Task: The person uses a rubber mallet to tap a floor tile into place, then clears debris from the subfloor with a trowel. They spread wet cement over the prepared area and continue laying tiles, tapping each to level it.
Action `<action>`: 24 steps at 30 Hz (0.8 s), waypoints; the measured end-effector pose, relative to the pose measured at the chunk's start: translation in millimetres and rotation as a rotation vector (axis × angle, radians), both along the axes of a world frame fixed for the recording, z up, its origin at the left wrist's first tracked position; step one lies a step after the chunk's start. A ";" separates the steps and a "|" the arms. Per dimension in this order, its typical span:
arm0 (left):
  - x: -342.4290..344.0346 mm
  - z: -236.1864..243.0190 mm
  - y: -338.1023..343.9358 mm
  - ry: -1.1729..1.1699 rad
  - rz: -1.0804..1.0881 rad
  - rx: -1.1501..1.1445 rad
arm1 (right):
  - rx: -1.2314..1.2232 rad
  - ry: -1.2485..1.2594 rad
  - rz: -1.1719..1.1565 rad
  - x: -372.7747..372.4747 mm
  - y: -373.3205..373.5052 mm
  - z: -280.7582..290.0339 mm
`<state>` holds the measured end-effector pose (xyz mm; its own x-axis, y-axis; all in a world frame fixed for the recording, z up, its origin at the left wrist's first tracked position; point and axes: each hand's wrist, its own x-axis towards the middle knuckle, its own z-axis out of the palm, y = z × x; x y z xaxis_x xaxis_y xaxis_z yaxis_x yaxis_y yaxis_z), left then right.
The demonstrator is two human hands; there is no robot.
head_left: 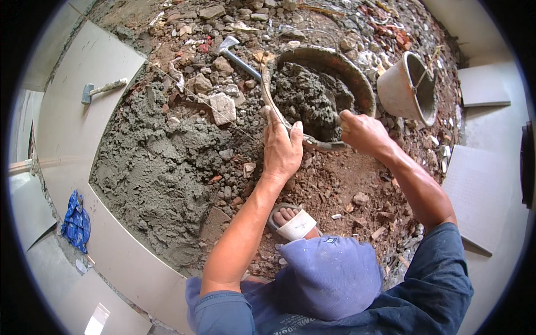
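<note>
A round black basin (365, 84) with a mortar-crusted rim stands on the rubble in front of me. Inside it lies a heap of wet grey mortar (310, 95). My left hand (282, 146) holds the near-left rim, its fingers along the outside and the thumb on the edge. At the near-right side of the basin, my right hand (360, 131) is closed in a fist beside the mortar. Whatever it grips is hidden by the fingers. A hammer (239, 58) with a metal head leans by the far-left rim.
Spread grey mortar (162, 167) covers the ground at left, bordered by large pale tiles (70, 123). A mallet (103, 90) and a blue crumpled bag (76, 222) lie there. A mortar-stained bucket (397, 89) tilts at right, near loose tiles (474, 195). My sandalled foot (293, 220) is below the basin.
</note>
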<state>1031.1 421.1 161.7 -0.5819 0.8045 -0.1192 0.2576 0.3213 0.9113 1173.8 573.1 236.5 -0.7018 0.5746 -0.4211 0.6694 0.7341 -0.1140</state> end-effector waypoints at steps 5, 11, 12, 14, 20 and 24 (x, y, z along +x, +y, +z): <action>-0.2 -9.2 -2.8 0.101 -0.041 -0.010 | -0.167 -0.001 -0.088 0.8 -11.8 5.8; 0.7 -7.1 -2.8 0.144 -0.055 -0.063 | -0.407 0.136 -0.253 11.6 -10.7 16.3; 1.9 -7.7 -3.7 0.138 -0.038 -0.056 | -0.426 0.140 -0.266 14.8 -9.5 16.1; 4.1 -9.9 -3.5 0.132 -0.001 -0.033 | -0.461 0.178 -0.285 21.7 -6.5 15.6; 10.3 -23.0 -2.9 0.200 0.126 0.033 | -0.427 0.221 -0.385 38.7 -10.8 38.7; 13.9 -34.6 -4.6 -0.052 0.247 0.131 | -0.378 0.123 -0.527 43.6 -27.8 67.4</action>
